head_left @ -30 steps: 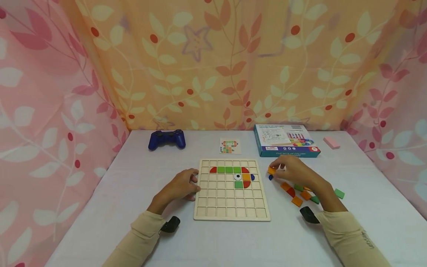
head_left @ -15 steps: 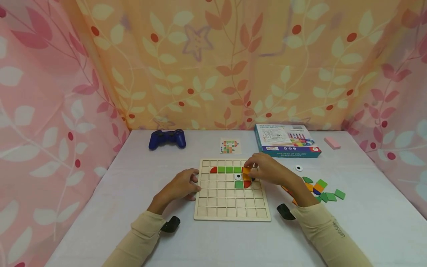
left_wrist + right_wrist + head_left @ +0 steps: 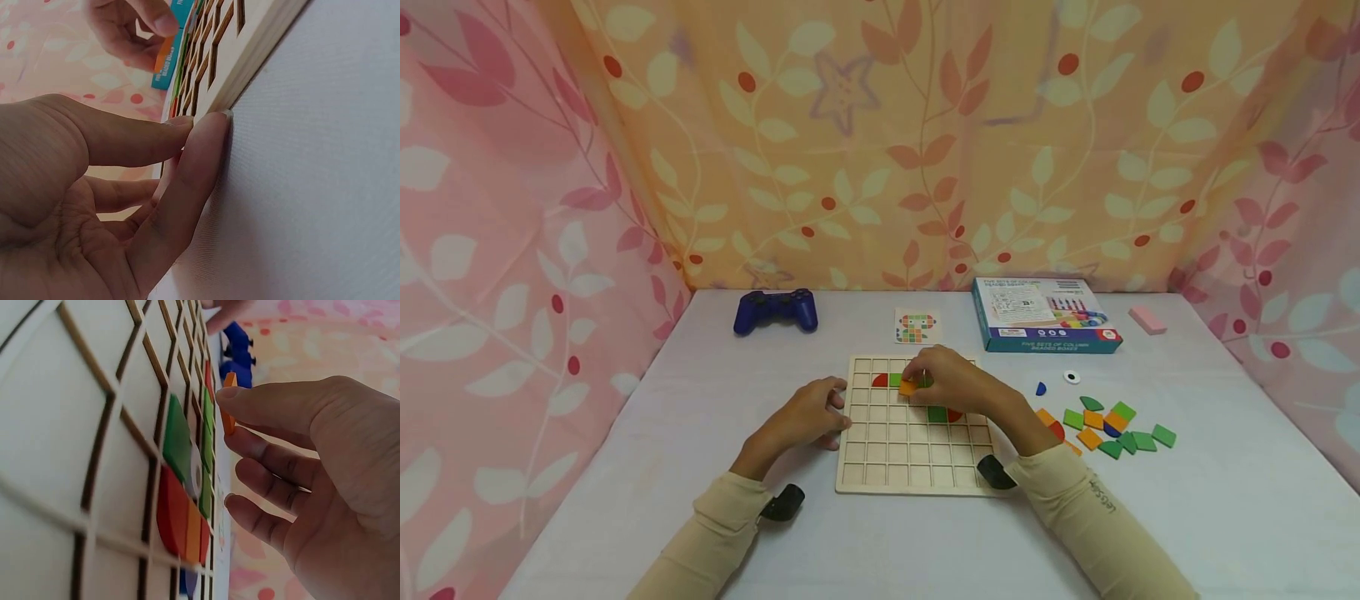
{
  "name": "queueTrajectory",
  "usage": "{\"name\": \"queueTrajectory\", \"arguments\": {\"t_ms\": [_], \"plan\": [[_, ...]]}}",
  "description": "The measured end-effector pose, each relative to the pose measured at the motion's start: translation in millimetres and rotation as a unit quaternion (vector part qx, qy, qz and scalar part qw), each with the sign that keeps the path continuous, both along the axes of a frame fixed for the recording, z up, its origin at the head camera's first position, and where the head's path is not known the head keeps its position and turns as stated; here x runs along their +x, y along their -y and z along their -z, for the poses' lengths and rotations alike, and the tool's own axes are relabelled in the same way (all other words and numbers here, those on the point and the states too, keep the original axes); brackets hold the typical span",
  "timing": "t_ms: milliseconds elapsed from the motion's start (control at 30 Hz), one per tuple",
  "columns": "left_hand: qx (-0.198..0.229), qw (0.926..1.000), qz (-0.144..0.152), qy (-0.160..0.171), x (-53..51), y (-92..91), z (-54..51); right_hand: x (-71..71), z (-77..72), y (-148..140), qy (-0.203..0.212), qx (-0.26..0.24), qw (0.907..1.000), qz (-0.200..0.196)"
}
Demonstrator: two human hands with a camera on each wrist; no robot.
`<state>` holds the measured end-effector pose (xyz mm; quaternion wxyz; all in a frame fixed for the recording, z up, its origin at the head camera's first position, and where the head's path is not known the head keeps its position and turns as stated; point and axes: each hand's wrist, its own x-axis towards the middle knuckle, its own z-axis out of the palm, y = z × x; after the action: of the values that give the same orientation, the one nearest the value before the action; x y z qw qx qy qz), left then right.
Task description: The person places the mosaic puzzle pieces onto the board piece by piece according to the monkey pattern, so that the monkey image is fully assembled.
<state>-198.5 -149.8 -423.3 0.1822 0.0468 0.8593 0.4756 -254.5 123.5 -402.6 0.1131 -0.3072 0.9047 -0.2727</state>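
Observation:
My right hand (image 3: 951, 381) is over the upper part of the wooden grid board (image 3: 887, 456), pinching an orange square tile (image 3: 907, 388). In the right wrist view the orange tile (image 3: 230, 403) stands between thumb and fingertips, just off the board. Red, green and orange pieces, with a white eye disc (image 3: 197, 470), lie in the cells; in the head view the hand hides some of them. My left hand (image 3: 800, 417) grips the board's left edge, thumb on the rim and a finger against its side, as the left wrist view shows at the board's edge (image 3: 240, 78).
Loose green, orange, red and blue pieces (image 3: 1093, 419) lie right of the board, with another eye disc (image 3: 1072, 377). Behind are a blue game controller (image 3: 775, 312), a pattern card (image 3: 917, 326), a flat box (image 3: 1045, 315) and a pink block (image 3: 1147, 321).
My right hand has carried the orange tile left from beside the board to over its upper rows, uncovering the loose pieces. My left hand has stayed on the board's edge.

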Motion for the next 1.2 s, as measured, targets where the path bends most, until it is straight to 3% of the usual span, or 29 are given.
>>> {"name": "queueTrajectory", "arguments": {"t_ms": [433, 867, 1200], "plan": [[0.002, 1.0, 0.005, 0.007, -1.8, 1.8, 0.0, -3.6, 8.9, 33.6, -0.042, 0.014, 0.9981, -0.042], [0.013, 0.9998, 0.008, 0.007, -1.8, 2.8, -0.4, 1.7, 11.1, 45.9, -0.047, 0.027, 0.9985, -0.012], [0.008, 0.9999, 0.005, 0.009, -0.7, 1.6, -1.6, 3.5, 9.4, 45.5, -0.045, 0.031, 0.9983, -0.018]]}}
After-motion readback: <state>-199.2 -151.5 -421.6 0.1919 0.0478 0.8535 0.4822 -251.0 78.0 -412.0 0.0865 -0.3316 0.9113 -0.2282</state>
